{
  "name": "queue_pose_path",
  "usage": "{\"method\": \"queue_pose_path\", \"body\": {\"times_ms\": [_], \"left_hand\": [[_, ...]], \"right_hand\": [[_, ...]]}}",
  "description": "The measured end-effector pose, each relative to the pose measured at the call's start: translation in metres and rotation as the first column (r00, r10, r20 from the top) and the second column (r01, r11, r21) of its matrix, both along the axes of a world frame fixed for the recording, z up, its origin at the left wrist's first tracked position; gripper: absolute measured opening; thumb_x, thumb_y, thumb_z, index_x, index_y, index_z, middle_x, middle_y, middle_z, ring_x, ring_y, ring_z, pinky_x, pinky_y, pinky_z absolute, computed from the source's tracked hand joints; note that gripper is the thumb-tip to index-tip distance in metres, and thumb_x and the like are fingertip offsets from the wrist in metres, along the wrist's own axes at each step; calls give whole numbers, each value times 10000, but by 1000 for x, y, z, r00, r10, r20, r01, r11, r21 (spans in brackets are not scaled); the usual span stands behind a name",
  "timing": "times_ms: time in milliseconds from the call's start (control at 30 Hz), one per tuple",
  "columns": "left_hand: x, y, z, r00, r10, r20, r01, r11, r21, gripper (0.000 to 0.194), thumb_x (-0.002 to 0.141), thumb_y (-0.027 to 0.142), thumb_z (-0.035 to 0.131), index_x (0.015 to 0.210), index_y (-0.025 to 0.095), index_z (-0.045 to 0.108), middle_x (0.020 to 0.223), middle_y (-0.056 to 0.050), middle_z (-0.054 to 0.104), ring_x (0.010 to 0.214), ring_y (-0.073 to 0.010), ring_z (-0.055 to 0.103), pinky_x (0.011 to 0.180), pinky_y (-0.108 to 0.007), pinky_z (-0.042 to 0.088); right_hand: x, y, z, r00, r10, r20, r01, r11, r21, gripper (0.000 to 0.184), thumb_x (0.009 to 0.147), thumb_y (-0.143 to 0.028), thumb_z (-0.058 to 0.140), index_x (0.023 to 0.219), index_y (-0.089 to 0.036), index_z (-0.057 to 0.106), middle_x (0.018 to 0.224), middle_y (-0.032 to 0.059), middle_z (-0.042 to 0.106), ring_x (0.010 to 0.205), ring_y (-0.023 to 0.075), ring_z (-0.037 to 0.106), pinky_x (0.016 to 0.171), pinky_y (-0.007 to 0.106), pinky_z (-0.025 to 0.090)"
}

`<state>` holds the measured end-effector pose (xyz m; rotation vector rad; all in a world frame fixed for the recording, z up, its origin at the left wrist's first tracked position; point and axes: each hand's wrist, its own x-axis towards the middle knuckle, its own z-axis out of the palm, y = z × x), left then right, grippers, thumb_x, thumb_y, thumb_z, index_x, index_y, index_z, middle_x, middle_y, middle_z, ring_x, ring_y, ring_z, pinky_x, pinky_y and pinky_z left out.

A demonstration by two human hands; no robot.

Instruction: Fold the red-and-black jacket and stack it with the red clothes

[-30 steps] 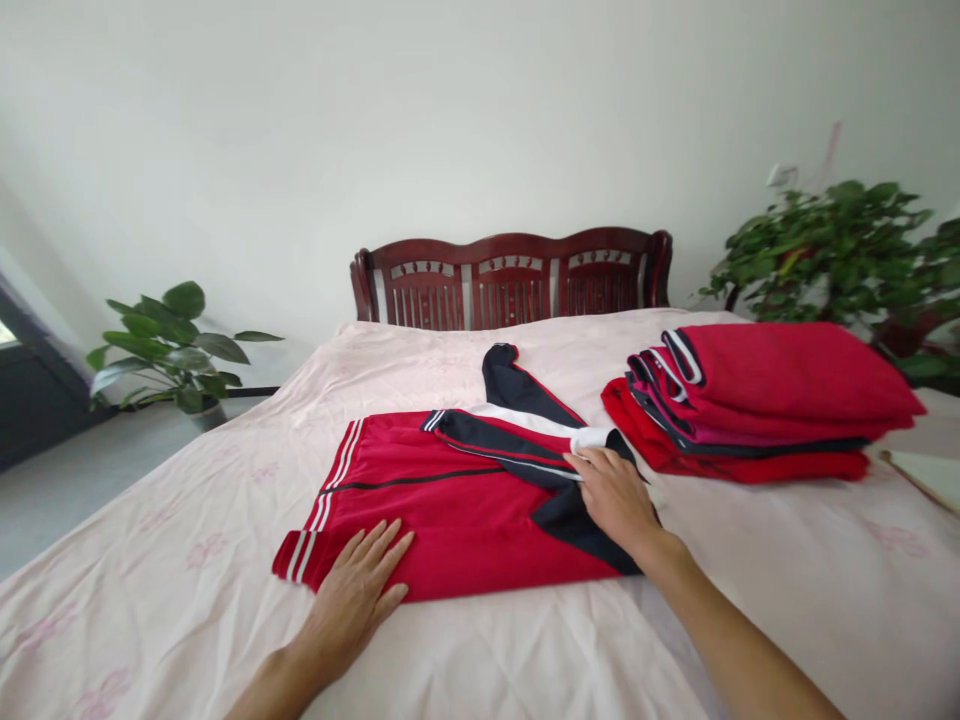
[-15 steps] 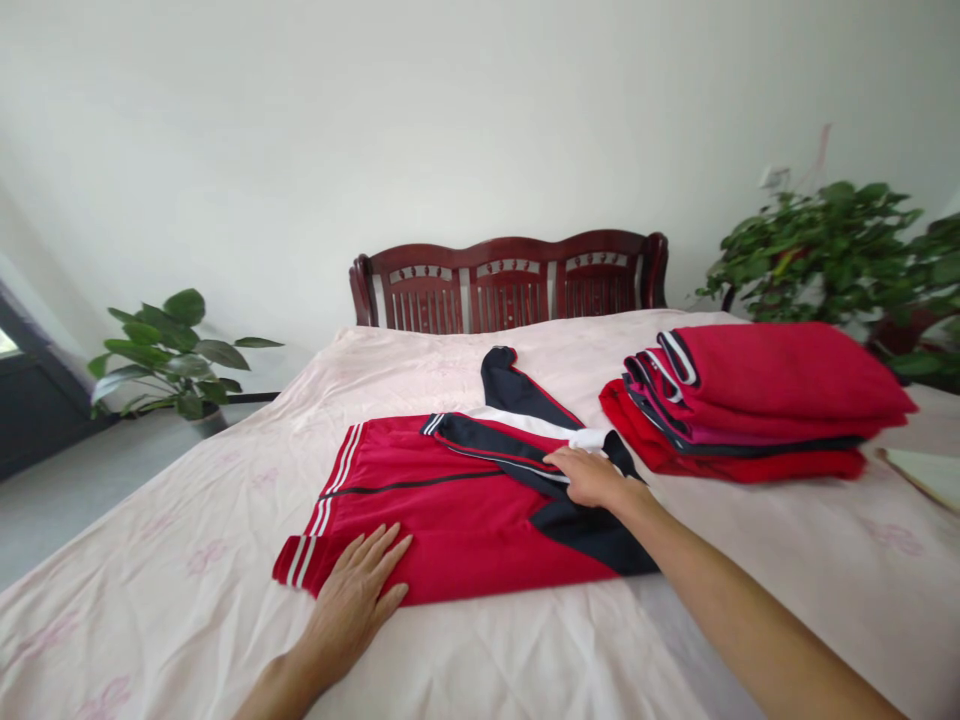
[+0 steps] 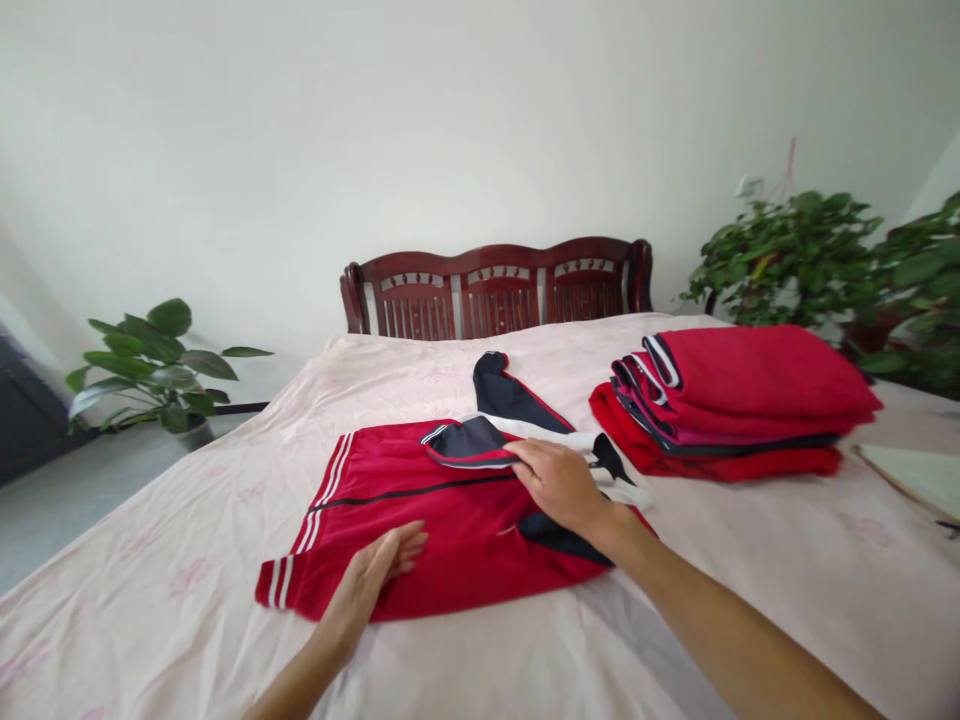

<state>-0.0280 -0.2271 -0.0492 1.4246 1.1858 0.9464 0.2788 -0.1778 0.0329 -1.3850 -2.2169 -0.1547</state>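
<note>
A red jacket (image 3: 450, 540) with white-striped hems and a dark zip line lies on the bed before me. Its near dark sleeve (image 3: 469, 440) is folded across the body, while the far sleeve (image 3: 514, 395) points toward the headboard. My right hand (image 3: 559, 485) is closed on the near sleeve by the white and dark shoulder area, its fingertips partly hidden. Tilted on its edge at the jacket's near side, my left hand (image 3: 371, 570) has its fingers stretched out and holds nothing; whether it touches the cloth is unclear.
A stack of folded red and dark clothes (image 3: 750, 385) sits on the right of the bed (image 3: 187, 560), with an open notebook (image 3: 907, 475) beside it. Beyond are a wooden headboard (image 3: 495, 290), a potted plant (image 3: 169, 370) at left and leafy plants (image 3: 802, 260) at right.
My left hand has lifted from lying flat on the jacket and turned onto its edge. The right hand has shifted slightly left with the near sleeve, which now bends. The view has turned slightly right.
</note>
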Motion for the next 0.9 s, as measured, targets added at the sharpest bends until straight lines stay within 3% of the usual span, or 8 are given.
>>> {"method": "queue_pose_path", "body": {"times_ms": [33,100,167,233,367,600,767,900], "left_hand": [[12,2,4,978,-13,210,51,982,-179,645,952,617,335,1377,175,534,1349,-144,629,1243,-270,595,1097,-447,436],[35,7,8,856,59,514,217,861,-461,684,946,634,347,1379,125,489,1305,-191,643,1156,-256,655,1059,-417,467],[55,14,8,738,160,655,350,739,-575,634,941,602,423,1300,89,526,1213,-202,686,1071,-247,697,1012,-392,498],[71,23,6,635,258,728,368,728,-579,484,954,486,498,1198,76,580,1081,-178,736,965,-236,731,930,-369,543],[76,46,13,508,395,765,232,793,-563,242,987,238,465,1010,100,662,830,-94,779,766,-187,753,798,-310,585],[2,39,59,240,329,913,-154,942,-299,284,938,128,437,938,185,716,878,-41,793,873,-177,747,830,-319,595],[-57,4,44,285,447,848,-334,876,-349,324,883,93,475,1086,210,698,968,-42,784,931,-212,739,834,-385,611],[-81,-3,22,300,650,698,-393,751,-531,320,878,75,485,1084,199,696,840,-16,786,785,-197,756,720,-337,637]], "right_hand": [[-6,-11,-4,997,78,-17,-78,997,11,301,970,-232,451,1224,-242,612,1146,45,699,1072,183,622,944,286,424],[-13,-31,-17,981,194,-19,-194,981,2,292,947,-196,494,1208,-237,618,1074,43,712,1004,184,633,909,295,435],[-14,-48,-31,958,287,-17,-287,958,-7,292,932,-178,525,1204,-233,617,1035,40,717,957,183,636,866,300,441],[-12,-60,-44,935,354,-5,-354,935,-8,288,921,-181,551,1198,-229,613,1006,34,718,919,185,635,821,308,440],[-1,-72,-57,926,364,103,-365,931,-10,342,894,-171,561,1229,-235,595,1016,33,701,893,199,617,780,338,431],[56,-68,-78,978,-64,200,68,998,-13,709,687,34,464,1358,-187,526,1113,78,676,982,233,610,838,359,450],[92,-64,-99,958,-244,151,250,968,-19,642,681,-4,467,1290,-173,575,1121,79,687,991,244,637,823,342,490],[95,-63,-104,973,-206,108,201,978,57,693,657,-1,463,1314,-203,554,1189,61,673,1050,240,623,879,343,494]]}}
